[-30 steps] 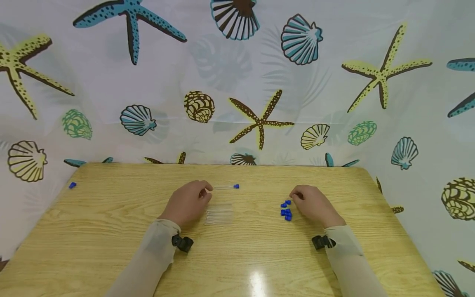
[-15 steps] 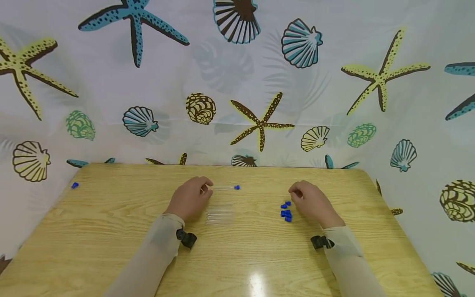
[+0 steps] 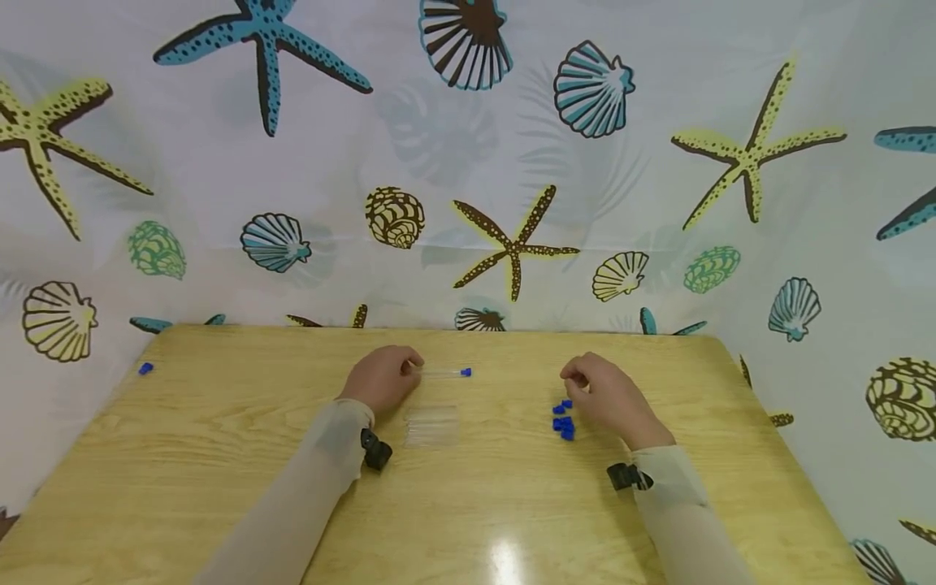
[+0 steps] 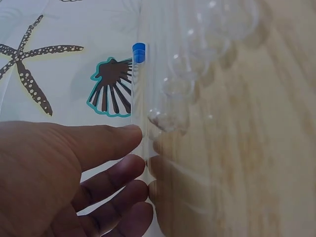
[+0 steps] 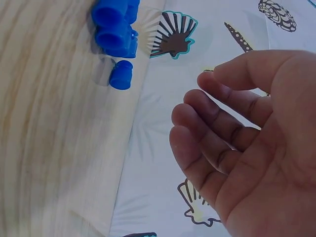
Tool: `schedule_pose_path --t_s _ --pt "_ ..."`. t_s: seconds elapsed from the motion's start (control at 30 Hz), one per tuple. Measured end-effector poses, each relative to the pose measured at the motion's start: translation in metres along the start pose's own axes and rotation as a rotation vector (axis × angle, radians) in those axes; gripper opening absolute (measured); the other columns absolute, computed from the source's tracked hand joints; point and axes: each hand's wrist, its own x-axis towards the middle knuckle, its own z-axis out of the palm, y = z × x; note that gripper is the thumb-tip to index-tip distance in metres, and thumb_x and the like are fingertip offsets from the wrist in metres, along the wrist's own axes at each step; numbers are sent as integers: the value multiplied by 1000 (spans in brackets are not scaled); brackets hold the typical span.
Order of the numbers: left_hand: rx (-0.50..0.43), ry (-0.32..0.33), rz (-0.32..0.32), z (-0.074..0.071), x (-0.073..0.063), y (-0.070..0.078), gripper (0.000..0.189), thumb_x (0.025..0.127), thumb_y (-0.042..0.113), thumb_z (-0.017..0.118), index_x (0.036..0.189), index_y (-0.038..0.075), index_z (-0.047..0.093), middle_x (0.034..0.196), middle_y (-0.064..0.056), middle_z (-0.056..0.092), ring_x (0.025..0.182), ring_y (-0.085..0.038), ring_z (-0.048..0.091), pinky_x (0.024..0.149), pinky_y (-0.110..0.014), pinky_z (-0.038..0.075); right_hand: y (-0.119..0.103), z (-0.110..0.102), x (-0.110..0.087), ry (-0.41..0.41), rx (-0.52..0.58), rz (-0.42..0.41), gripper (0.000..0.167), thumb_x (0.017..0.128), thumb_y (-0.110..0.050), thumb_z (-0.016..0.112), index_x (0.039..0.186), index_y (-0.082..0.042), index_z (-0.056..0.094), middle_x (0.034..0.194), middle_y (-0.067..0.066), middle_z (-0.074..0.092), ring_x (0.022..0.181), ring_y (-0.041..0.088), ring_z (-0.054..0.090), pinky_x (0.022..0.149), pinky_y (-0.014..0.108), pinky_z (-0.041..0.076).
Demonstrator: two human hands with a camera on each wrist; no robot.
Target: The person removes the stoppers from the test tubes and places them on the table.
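A clear test tube [image 3: 442, 374] with a blue cap [image 3: 465, 372] lies crosswise on the table. At its uncapped end my left hand [image 3: 382, 380] pinches it between thumb and index finger. The left wrist view shows the thumb on the glass [image 4: 138, 94], its index finger hidden behind. Several uncapped tubes [image 3: 431, 427] lie side by side nearer me. My right hand [image 3: 603, 394] hovers at a small group of loose blue caps [image 3: 563, 424], fingers loosely bent and holding nothing. In the right wrist view one cap [image 5: 121, 75] lies apart from the others.
Another blue cap [image 3: 146, 368] sits at the far left of the wooden table [image 3: 504, 504]. A white curtain [image 3: 329, 146] printed with starfish and shells hangs behind the table's back edge.
My left thumb and index finger have come together at the tube's end, after standing apart. My right hand has moved slightly left and away from me, past the caps.
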Motion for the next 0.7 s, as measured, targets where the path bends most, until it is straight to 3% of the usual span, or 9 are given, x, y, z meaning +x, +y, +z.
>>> schedule_pose_path --t_s 0.27,0.57,0.7 --pt "-2 11 8 4 3 2 17 98 19 71 111 12 78 104 -3 73 92 -20 67 85 -44 56 -1 -2 -5 2 19 -16 17 104 -13 62 113 -6 73 103 0 65 93 17 61 85 40 54" --pt "10 41 13 10 8 -10 8 97 22 72 98 17 78 97 1 72 85 -18 65 81 -44 56 -4 -3 -2 1 35 -49 15 104 -14 62 113 -7 73 104 -1 66 93 15 61 84 39 54" --pt "-21 63 32 5 3 -8 10 98 22 70 100 16 78 97 1 72 86 -17 65 81 -43 55 -6 -5 -4 9 44 -64 15 104 -15 62 113 -8 73 104 -2 65 93 16 61 84 39 54"
